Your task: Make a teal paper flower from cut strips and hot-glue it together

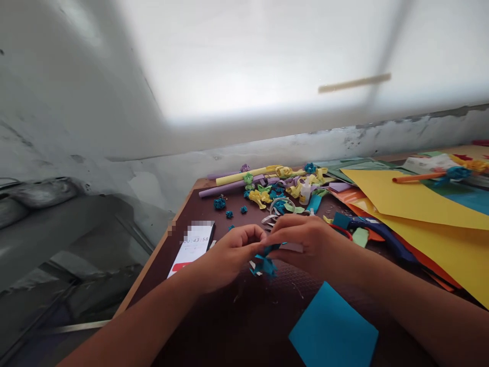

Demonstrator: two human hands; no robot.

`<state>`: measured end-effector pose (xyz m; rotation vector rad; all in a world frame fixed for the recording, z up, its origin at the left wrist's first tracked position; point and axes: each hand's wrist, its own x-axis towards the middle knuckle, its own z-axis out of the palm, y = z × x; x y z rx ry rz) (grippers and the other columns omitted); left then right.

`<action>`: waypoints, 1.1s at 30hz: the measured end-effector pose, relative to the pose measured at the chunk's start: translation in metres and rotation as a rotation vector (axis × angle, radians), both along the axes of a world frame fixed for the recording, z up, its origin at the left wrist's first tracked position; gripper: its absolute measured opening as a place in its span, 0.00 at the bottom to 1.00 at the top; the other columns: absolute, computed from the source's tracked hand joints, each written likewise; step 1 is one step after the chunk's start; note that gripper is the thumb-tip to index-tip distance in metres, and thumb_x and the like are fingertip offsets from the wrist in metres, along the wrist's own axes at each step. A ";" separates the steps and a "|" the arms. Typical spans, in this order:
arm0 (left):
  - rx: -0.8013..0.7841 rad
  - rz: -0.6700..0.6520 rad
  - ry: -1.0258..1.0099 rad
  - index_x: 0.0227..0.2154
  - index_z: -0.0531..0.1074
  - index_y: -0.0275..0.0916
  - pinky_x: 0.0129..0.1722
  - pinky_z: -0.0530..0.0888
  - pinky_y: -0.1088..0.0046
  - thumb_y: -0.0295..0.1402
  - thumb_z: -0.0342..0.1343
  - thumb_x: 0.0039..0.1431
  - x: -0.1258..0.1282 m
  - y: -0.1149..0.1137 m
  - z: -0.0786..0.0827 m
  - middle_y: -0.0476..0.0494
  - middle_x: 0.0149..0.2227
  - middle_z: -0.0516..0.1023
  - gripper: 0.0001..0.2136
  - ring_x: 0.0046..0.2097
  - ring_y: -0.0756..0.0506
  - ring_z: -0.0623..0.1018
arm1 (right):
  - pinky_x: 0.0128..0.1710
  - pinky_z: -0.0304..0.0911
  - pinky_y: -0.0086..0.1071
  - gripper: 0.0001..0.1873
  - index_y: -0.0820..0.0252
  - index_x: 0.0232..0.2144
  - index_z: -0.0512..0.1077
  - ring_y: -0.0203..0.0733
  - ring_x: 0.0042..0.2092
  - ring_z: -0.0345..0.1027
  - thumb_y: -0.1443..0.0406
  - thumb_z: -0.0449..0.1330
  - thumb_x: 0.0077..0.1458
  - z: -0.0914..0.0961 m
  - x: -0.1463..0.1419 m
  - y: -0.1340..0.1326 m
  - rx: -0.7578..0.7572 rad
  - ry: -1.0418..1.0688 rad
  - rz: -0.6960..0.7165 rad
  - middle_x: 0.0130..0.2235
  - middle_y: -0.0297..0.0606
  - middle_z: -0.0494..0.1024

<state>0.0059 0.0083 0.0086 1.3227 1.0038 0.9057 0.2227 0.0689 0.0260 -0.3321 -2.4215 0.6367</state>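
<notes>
Both my hands meet above the middle of the dark table, working on one small piece of cut blue paper (266, 266). My left hand (237, 250) pinches it from the left between thumb and fingers. From the right, my right hand (301, 239) closes on the same blue paper, its fingertips touching those of the left. A pale strip shows under the right fingers. The blue paper's upper part is hidden by my fingers, and its fringed lower end hangs out. Below my right wrist lies a flat blue paper sheet (334, 326).
A phone (193, 247) showing a timer lies at the left edge. Behind my hands are crumpled paper flowers (257, 198), rolled paper tubes (229, 187), a glue bottle (305, 192) and a tape ring (281, 205). Yellow sheets (405, 201) and scissors (385, 237) lie right.
</notes>
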 end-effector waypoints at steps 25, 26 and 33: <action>0.015 -0.024 -0.026 0.35 0.71 0.37 0.33 0.66 0.75 0.40 0.65 0.61 -0.005 0.003 0.002 0.49 0.31 0.71 0.13 0.31 0.51 0.69 | 0.40 0.67 0.32 0.05 0.59 0.38 0.74 0.39 0.38 0.74 0.69 0.59 0.68 -0.005 -0.003 0.003 0.456 0.105 0.078 0.37 0.40 0.81; 0.009 -0.037 -0.048 0.34 0.71 0.37 0.32 0.66 0.75 0.40 0.65 0.61 -0.005 0.002 0.003 0.50 0.31 0.70 0.13 0.31 0.51 0.68 | 0.41 0.68 0.32 0.04 0.59 0.38 0.73 0.39 0.38 0.74 0.69 0.59 0.67 -0.004 -0.002 0.002 0.475 0.110 0.087 0.37 0.40 0.81; 0.006 -0.084 -0.050 0.32 0.72 0.36 0.32 0.65 0.76 0.43 0.67 0.59 -0.003 -0.001 0.009 0.50 0.30 0.70 0.15 0.30 0.51 0.68 | 0.39 0.68 0.33 0.03 0.58 0.40 0.74 0.39 0.37 0.74 0.69 0.60 0.66 0.000 0.000 -0.005 0.526 0.131 0.127 0.36 0.39 0.82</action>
